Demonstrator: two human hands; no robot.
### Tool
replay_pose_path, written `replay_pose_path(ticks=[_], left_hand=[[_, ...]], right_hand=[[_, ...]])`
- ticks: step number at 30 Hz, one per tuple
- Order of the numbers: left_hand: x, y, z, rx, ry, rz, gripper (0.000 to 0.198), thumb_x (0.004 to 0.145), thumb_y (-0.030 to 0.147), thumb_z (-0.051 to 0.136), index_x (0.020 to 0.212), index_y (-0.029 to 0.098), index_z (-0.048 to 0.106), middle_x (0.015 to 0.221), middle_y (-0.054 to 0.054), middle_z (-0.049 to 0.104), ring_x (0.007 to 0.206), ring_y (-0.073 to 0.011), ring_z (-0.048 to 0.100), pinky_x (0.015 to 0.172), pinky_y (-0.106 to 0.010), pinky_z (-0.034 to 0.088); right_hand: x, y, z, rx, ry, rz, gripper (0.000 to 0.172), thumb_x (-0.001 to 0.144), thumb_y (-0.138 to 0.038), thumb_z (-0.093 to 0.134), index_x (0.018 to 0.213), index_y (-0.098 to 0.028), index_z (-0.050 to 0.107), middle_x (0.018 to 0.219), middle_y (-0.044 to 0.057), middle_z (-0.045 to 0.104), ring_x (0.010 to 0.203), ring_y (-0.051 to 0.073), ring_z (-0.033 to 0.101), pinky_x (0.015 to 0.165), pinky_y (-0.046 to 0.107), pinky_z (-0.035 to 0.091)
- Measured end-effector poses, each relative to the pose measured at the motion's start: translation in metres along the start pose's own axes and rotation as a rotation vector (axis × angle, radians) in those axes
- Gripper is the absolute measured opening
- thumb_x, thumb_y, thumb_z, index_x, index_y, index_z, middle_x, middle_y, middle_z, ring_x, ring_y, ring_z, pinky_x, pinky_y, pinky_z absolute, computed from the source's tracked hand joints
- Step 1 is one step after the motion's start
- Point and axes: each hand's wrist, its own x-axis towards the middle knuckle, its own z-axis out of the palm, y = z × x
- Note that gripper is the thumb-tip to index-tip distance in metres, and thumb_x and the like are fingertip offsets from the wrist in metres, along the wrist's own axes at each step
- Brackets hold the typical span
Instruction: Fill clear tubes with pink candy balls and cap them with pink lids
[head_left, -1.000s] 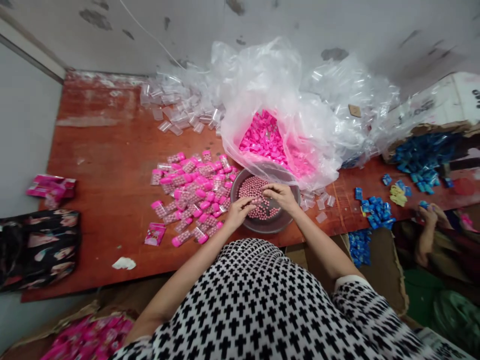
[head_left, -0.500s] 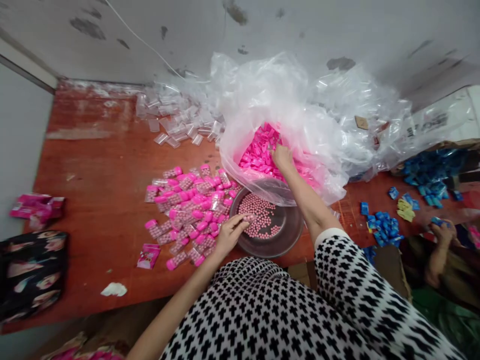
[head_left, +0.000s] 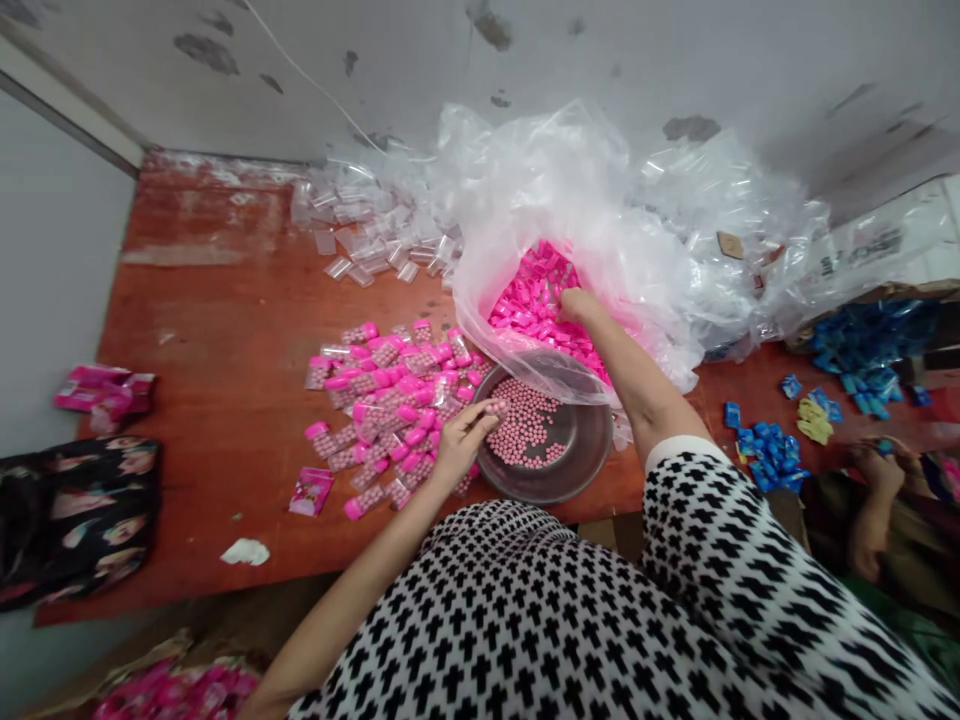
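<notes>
My left hand point(head_left: 463, 436) is closed in a pinch over the left side of a dark bowl point(head_left: 585, 475). Between its fingertips is a small clear container point(head_left: 495, 408) with pink beads in it. More loose pink beads point(head_left: 525, 425) lie in the bowl. My right hand point(head_left: 576, 304) reaches into a clear plastic bag point(head_left: 472, 290) among bright pink caps point(head_left: 525, 290); its fingertips are hidden there. To the left of the bowl lies a heap of bead-filled containers with pink caps point(head_left: 390, 400).
Empty clear containers point(head_left: 375, 225) lie at the back beside the bag. A floral black bag point(head_left: 97, 520) and pink packets point(head_left: 105, 390) lie at the left. Blue packets point(head_left: 772, 455) sit at the right, near a co-worker's hand point(head_left: 879, 465).
The view has shifted a little, so the table appears further right. My right fingers are now more hidden among the caps. My left hand keeps its pinch over the bowl.
</notes>
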Motion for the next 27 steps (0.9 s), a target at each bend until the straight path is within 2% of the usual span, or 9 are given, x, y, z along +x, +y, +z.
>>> replay_pose_path(ticks=[2,5,8,10,12,14,16,21,27], left_hand=[[-0.001,-0.001,0.0,-0.065,0.023,-0.013,0.039,0.075,0.04,0.064,0.107,0.017,0.067,0.109,-0.008,0.068,0.102,-0.0234,0.063,0.094,-0.04,0.048],[-0.002,-0.001,0.0,-0.159,0.035,-0.049,0.043,0.073,0.042,0.066,0.107,0.016,0.066,0.11,-0.009,0.068,0.103,-0.0247,0.062,0.091,-0.04,0.05],[-0.003,0.001,0.002,-0.219,0.037,-0.053,0.045,0.07,0.043,0.068,0.106,0.016,0.067,0.111,-0.009,0.067,0.102,-0.0247,0.063,0.088,-0.04,0.051],[-0.005,0.003,0.005,-0.215,0.014,-0.034,0.044,0.071,0.043,0.067,0.105,0.016,0.067,0.111,-0.009,0.067,0.101,-0.0242,0.063,0.087,-0.039,0.052],[-0.007,0.005,0.008,-0.141,-0.019,0.014,0.041,0.074,0.042,0.065,0.105,0.016,0.067,0.108,-0.009,0.068,0.099,-0.0233,0.064,0.088,-0.039,0.051],[-0.01,0.007,0.011,-0.006,-0.039,0.094,0.035,0.077,0.039,0.062,0.103,0.017,0.068,0.106,-0.008,0.069,0.099,-0.0221,0.064,0.091,-0.038,0.049],[-0.013,0.008,0.013,0.123,-0.058,0.182,0.03,0.079,0.036,0.061,0.102,0.018,0.069,0.105,-0.007,0.07,0.098,-0.0208,0.063,0.091,-0.036,0.048],[-0.025,0.005,0.014,0.249,-0.123,0.303,0.027,0.082,0.032,0.058,0.102,0.018,0.069,0.102,-0.007,0.07,0.093,-0.0186,0.065,0.086,-0.032,0.049],[-0.04,0.003,0.016,0.273,-0.13,0.306,0.026,0.082,0.037,0.057,0.096,0.02,0.071,0.094,-0.006,0.072,0.085,-0.0191,0.066,0.078,-0.031,0.05]], right_hand=[[-0.012,0.002,0.001,-0.036,0.052,0.032,0.033,0.075,-0.024,0.062,0.102,-0.004,0.064,0.107,0.023,0.063,0.101,0.03,0.058,0.087,0.041,0.043],[-0.038,0.004,0.003,0.041,0.278,0.08,0.033,0.079,-0.031,0.054,0.102,-0.008,0.064,0.104,0.02,0.065,0.097,0.028,0.059,0.082,0.039,0.044],[-0.082,-0.005,0.005,0.303,0.472,-0.038,0.03,0.079,-0.03,0.051,0.098,-0.011,0.064,0.092,0.012,0.067,0.085,0.022,0.06,0.075,0.033,0.045],[-0.121,-0.018,0.01,0.5,0.434,-0.265,0.028,0.079,-0.029,0.052,0.097,-0.011,0.064,0.084,0.009,0.067,0.076,0.018,0.06,0.07,0.03,0.046],[-0.16,-0.034,0.017,0.619,0.372,-0.502,0.03,0.08,-0.031,0.054,0.103,-0.014,0.063,0.089,0.006,0.067,0.077,0.016,0.06,0.07,0.029,0.047],[-0.193,-0.049,0.025,0.616,0.358,-0.686,0.034,0.083,-0.031,0.054,0.114,-0.019,0.06,0.099,0.006,0.066,0.087,0.016,0.061,0.077,0.03,0.048],[-0.216,-0.058,0.035,0.539,0.372,-0.785,0.036,0.087,-0.03,0.051,0.121,-0.021,0.056,0.107,0.007,0.065,0.096,0.017,0.06,0.083,0.032,0.047],[-0.244,-0.06,0.056,0.331,0.414,-0.808,0.037,0.092,-0.029,0.044,0.126,-0.018,0.051,0.107,0.011,0.064,0.095,0.019,0.06,0.082,0.034,0.049],[-0.268,-0.064,0.069,0.077,0.422,-0.771,0.041,0.092,-0.018,0.038,0.132,-0.014,0.041,0.091,0.012,0.062,0.08,0.019,0.057,0.073,0.031,0.048]])
